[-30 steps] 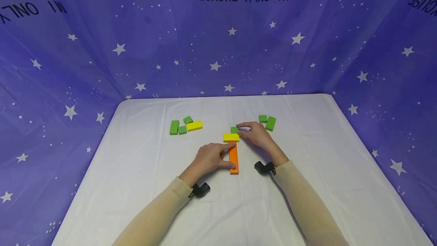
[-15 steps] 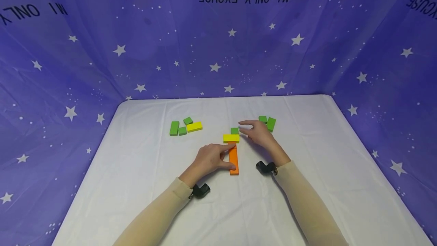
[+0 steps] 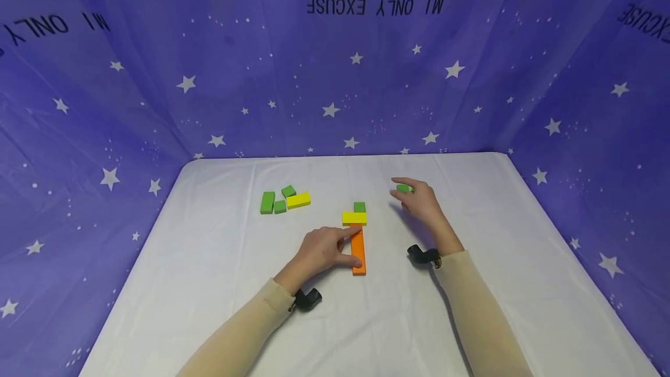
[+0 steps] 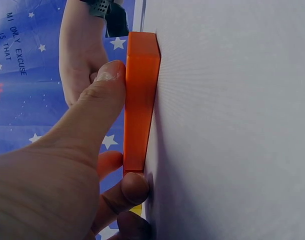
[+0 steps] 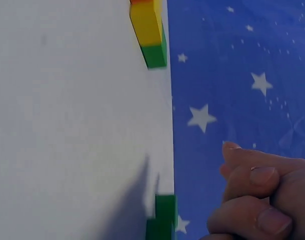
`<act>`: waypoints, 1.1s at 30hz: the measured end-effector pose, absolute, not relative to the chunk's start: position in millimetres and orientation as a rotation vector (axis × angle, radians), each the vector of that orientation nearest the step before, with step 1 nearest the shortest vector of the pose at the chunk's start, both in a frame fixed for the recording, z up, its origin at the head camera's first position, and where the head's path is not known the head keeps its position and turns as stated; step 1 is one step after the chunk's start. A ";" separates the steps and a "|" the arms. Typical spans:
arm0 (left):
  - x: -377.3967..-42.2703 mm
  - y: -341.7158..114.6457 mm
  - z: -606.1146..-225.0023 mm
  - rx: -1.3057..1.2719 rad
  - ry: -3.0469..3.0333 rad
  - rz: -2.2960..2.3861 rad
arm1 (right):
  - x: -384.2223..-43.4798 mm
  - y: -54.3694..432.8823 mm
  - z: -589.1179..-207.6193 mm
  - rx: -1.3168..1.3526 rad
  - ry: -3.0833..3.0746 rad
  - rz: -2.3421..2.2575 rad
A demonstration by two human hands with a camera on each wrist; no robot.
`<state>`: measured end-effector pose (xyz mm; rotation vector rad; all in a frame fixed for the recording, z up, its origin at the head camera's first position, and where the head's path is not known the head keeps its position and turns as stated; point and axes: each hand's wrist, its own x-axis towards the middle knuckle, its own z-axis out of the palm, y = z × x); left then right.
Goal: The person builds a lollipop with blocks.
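Observation:
My left hand (image 3: 325,249) holds an orange block (image 3: 358,253) that lies flat on the table, its long side pointing away from me. Thumb and index finger lie along the block's top, near opposite ends; the left wrist view shows curled fingers (image 4: 135,187) at its far end. A yellow block (image 3: 354,218) lies crosswise beyond the orange one, and a small green block (image 3: 359,207) sits behind the yellow. To the right, my right hand (image 3: 423,202) hovers with thumb and index finger apart and nothing between them. Beneath it shows a small green block (image 3: 403,188), partly covered.
At the left stand a larger green block (image 3: 267,202), two small green blocks (image 3: 280,207) and another yellow block (image 3: 298,200). A white cloth covers the table (image 3: 209,272). A purple star-printed curtain (image 3: 293,86) surrounds its back and sides.
My right hand has let go of the small green block behind the yellow one and moved right to the other green blocks. My left hand stays on the orange block.

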<state>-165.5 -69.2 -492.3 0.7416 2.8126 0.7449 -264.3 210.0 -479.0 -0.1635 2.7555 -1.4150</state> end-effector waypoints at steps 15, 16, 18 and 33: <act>-158.6 -70.6 -496.1 0.732 2.792 0.774 | -264.6 235.1 -490.4 -0.018 2.783 -1.477; -158.9 -70.5 -496.0 0.734 2.794 0.772 | -265.1 235.3 -490.9 -0.007 2.778 -1.475; -159.7 -70.1 -495.4 0.734 2.797 0.767 | -266.8 235.7 -492.0 0.018 2.773 -1.461; -165.7 -68.5 -493.0 0.744 2.820 0.732 | -277.0 241.7 -497.7 0.009 2.803 -1.217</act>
